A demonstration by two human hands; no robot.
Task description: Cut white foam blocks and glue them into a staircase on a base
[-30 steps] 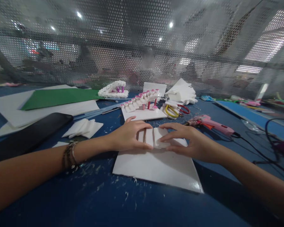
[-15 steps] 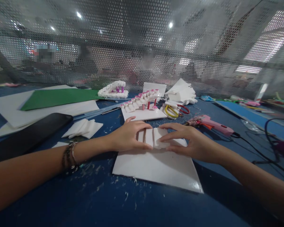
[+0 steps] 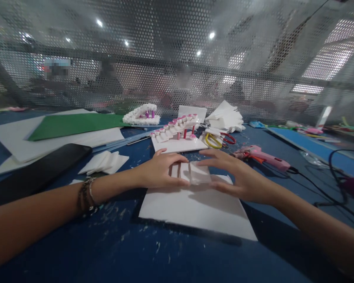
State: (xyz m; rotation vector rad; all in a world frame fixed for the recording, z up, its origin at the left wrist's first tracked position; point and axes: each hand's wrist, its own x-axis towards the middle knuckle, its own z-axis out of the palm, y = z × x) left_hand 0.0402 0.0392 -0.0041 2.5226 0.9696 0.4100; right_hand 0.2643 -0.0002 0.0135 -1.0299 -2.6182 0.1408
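A stepped row of white foam pieces (image 3: 196, 172) lies over a white board (image 3: 194, 208). My left hand (image 3: 162, 171) grips the left end of the row, thumb at the near edge and fingers at the far edge. Around the right end, my right hand (image 3: 236, 173) has its thumb and fingers spread apart; whether a fingertip touches the foam I cannot tell. Behind my hands stands a white stepped model (image 3: 177, 126) with pink posts and pink-topped steps. Several loose white foam pieces (image 3: 104, 162) are heaped left of my left wrist.
A pink glue gun (image 3: 268, 157) with a black cord lies to the right, near yellow-handled scissors (image 3: 212, 140). On the left are a black case-like object (image 3: 41, 173) and a green sheet (image 3: 76, 125). A perforated metal screen (image 3: 153, 47) rises behind the blue table (image 3: 129, 251).
My right hand's fingers have lifted off the top of the foam row and spread wider. My left hand keeps its grip. The view has shifted slightly.
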